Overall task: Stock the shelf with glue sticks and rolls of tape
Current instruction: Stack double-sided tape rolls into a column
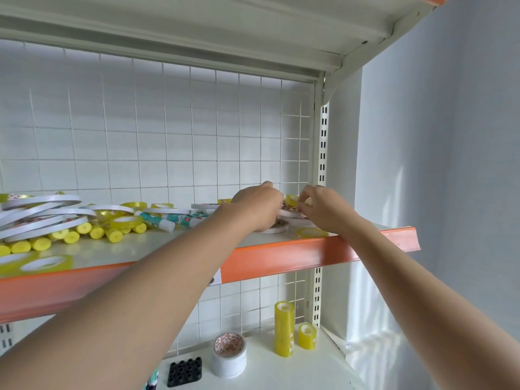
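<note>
Head view: both hands meet at the shelf's [309,251] far right, left hand [257,205] pressing stacked tape rolls [292,213], right hand [320,209] pinching a yellow roll [291,200]; glue sticks [84,235] lie heaped left.

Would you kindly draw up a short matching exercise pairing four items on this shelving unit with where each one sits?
Things:
1. tall yellow tape stack
2. black studded block
3. heap of white tape rings
4. small yellow tape roll

Places:
A. upper shelf, far left
B. pinched by the right hand at the upper shelf's right end
C. lower shelf, standing upright by the back grid
D. lower shelf, near the front, left of the wide white tape roll

Pairs: 1-C, 2-D, 3-A, 4-B
</note>
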Demonstrator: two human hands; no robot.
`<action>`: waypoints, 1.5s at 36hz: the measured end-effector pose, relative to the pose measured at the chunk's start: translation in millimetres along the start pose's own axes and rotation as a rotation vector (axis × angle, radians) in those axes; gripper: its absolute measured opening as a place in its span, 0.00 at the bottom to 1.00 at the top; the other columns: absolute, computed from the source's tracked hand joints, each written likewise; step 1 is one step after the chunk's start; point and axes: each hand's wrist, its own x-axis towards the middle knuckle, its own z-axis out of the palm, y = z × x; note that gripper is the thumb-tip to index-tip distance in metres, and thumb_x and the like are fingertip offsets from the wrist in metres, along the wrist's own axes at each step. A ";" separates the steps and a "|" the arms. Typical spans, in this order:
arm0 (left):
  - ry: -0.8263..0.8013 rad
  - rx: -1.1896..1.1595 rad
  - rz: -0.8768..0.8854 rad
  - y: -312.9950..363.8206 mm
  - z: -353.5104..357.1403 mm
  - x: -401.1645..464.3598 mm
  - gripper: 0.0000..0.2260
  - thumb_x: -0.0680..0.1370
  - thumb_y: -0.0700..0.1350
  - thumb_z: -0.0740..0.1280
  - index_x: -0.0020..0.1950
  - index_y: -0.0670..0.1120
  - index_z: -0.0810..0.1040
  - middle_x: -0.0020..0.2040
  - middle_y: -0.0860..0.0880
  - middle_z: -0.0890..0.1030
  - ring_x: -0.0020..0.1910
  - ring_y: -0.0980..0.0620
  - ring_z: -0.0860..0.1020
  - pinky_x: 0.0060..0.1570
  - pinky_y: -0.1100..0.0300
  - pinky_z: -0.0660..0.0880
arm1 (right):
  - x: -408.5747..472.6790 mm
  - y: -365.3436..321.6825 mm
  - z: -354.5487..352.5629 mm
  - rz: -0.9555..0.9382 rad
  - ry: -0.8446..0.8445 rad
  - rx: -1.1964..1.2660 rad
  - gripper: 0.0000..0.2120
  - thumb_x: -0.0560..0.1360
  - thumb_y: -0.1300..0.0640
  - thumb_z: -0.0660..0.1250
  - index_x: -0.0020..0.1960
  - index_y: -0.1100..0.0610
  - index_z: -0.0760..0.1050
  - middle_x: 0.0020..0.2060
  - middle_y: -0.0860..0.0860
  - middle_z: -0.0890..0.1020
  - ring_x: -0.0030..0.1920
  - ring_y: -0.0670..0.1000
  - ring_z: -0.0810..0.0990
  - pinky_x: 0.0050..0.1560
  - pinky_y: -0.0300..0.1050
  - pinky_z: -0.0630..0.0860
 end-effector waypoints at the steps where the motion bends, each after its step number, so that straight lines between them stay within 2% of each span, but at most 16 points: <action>1: 0.008 0.001 0.009 -0.2 -1.5 -2.4 0.07 0.81 0.43 0.62 0.56 0.46 0.77 0.54 0.46 0.70 0.49 0.44 0.75 0.42 0.54 0.70 | -0.9 -1.6 -0.7 -0.010 0.008 0.000 0.07 0.79 0.55 0.62 0.52 0.57 0.75 0.53 0.55 0.78 0.51 0.57 0.76 0.49 0.49 0.73; 6: 0.117 0.081 0.049 -4.3 -13.1 -24.7 0.06 0.81 0.43 0.61 0.56 0.45 0.75 0.55 0.45 0.70 0.50 0.45 0.72 0.40 0.53 0.66 | -11.6 -12.3 -10.7 -0.068 0.123 0.062 0.07 0.80 0.56 0.60 0.53 0.59 0.73 0.52 0.56 0.77 0.49 0.58 0.76 0.47 0.50 0.71; 9: 0.238 0.100 0.059 -13.3 -20.6 -44.8 0.06 0.82 0.42 0.60 0.57 0.46 0.75 0.57 0.46 0.70 0.54 0.45 0.72 0.42 0.53 0.68 | -26.8 -23.3 -19.2 -0.118 0.183 0.133 0.06 0.81 0.56 0.59 0.53 0.58 0.71 0.52 0.54 0.75 0.45 0.56 0.75 0.44 0.48 0.67; 13: 0.369 0.087 0.041 -18.6 -28.6 -86.7 0.09 0.83 0.48 0.59 0.57 0.46 0.76 0.58 0.46 0.71 0.56 0.45 0.71 0.44 0.50 0.72 | -57.0 -41.6 -24.6 -0.161 0.256 0.214 0.06 0.81 0.55 0.61 0.54 0.57 0.71 0.51 0.49 0.75 0.45 0.51 0.72 0.41 0.41 0.61; 16: 0.576 0.061 0.115 -21.8 -26.9 -120.1 0.07 0.78 0.46 0.65 0.46 0.42 0.79 0.48 0.44 0.75 0.44 0.41 0.75 0.32 0.52 0.73 | -83.4 -56.5 -24.4 -0.191 0.332 0.259 0.08 0.79 0.55 0.63 0.55 0.58 0.72 0.50 0.48 0.76 0.46 0.53 0.76 0.46 0.44 0.69; 18: 0.677 0.064 0.141 -25.0 -24.1 -144.0 0.11 0.77 0.47 0.61 0.42 0.43 0.79 0.42 0.45 0.76 0.38 0.41 0.75 0.28 0.54 0.72 | -102.8 -68.5 -22.7 -0.199 0.398 0.288 0.09 0.78 0.56 0.65 0.56 0.58 0.73 0.49 0.46 0.77 0.49 0.53 0.78 0.50 0.51 0.76; 21: 0.702 0.024 0.159 -24.4 -18.8 -181.8 0.12 0.77 0.48 0.59 0.43 0.44 0.80 0.42 0.46 0.75 0.39 0.43 0.74 0.31 0.55 0.72 | -132.8 -87.4 -18.4 -0.215 0.491 0.286 0.11 0.76 0.56 0.65 0.55 0.60 0.75 0.47 0.45 0.77 0.47 0.49 0.76 0.49 0.51 0.77; 26: 0.741 -0.088 0.126 -24.4 9.4 -247.7 0.12 0.78 0.48 0.61 0.45 0.44 0.81 0.42 0.47 0.76 0.39 0.44 0.74 0.34 0.54 0.71 | -188.2 -113.1 -0.9 -0.191 0.562 0.333 0.14 0.74 0.51 0.64 0.54 0.60 0.75 0.50 0.50 0.78 0.49 0.49 0.77 0.48 0.48 0.78; 30: 0.700 -0.189 0.087 -26.5 44.2 -292.0 0.11 0.78 0.48 0.61 0.45 0.46 0.82 0.42 0.48 0.76 0.38 0.46 0.73 0.36 0.58 0.68 | -231.0 -124.9 24.6 -0.154 0.506 0.276 0.15 0.74 0.49 0.64 0.52 0.60 0.75 0.55 0.51 0.79 0.50 0.48 0.77 0.46 0.49 0.78; 34: 0.617 -0.272 0.057 -29.3 83.1 -309.3 0.12 0.77 0.48 0.60 0.46 0.46 0.82 0.42 0.49 0.76 0.38 0.46 0.74 0.33 0.55 0.73 | -259.4 -129.9 54.4 -0.091 0.438 0.238 0.14 0.73 0.48 0.65 0.49 0.59 0.76 0.58 0.51 0.79 0.50 0.50 0.79 0.44 0.49 0.78; 42: 0.408 -0.385 -0.058 -35.2 159.8 -317.8 0.15 0.76 0.51 0.59 0.46 0.45 0.82 0.43 0.48 0.77 0.41 0.46 0.77 0.31 0.55 0.76 | -279.6 -105.2 121.1 -0.003 0.246 0.238 0.12 0.73 0.48 0.65 0.48 0.56 0.76 0.55 0.49 0.79 0.50 0.50 0.80 0.43 0.50 0.78; 46: 0.339 -0.367 -0.084 -34.4 192.0 -314.5 0.04 0.74 0.45 0.71 0.45 0.45 0.82 0.44 0.50 0.77 0.41 0.48 0.77 0.29 0.58 0.73 | -283.6 -85.2 164.2 0.053 0.165 0.217 0.08 0.72 0.54 0.71 0.48 0.56 0.76 0.52 0.47 0.78 0.45 0.51 0.79 0.39 0.45 0.75; 49: 0.226 -0.375 -0.125 -34.1 224.2 -307.4 0.04 0.71 0.42 0.75 0.43 0.45 0.82 0.43 0.49 0.77 0.40 0.46 0.79 0.29 0.56 0.76 | -290.2 -64.0 201.4 0.028 0.051 0.194 0.09 0.71 0.55 0.73 0.47 0.57 0.76 0.50 0.50 0.79 0.45 0.53 0.79 0.38 0.45 0.75; 51: 0.142 -0.377 -0.151 -32.7 245.2 -301.1 0.04 0.71 0.41 0.76 0.43 0.44 0.82 0.44 0.48 0.78 0.40 0.44 0.79 0.30 0.53 0.78 | -291.4 -46.2 222.6 0.021 -0.021 0.193 0.09 0.71 0.55 0.73 0.47 0.58 0.77 0.49 0.52 0.79 0.46 0.55 0.80 0.40 0.47 0.77; 54: 0.038 -0.384 -0.225 -27.4 269.1 -289.0 0.04 0.76 0.42 0.70 0.49 0.43 0.82 0.49 0.46 0.78 0.47 0.43 0.78 0.39 0.51 0.76 | -287.1 -20.9 246.8 0.067 -0.080 0.206 0.09 0.71 0.56 0.73 0.47 0.59 0.77 0.48 0.54 0.79 0.46 0.58 0.79 0.41 0.49 0.76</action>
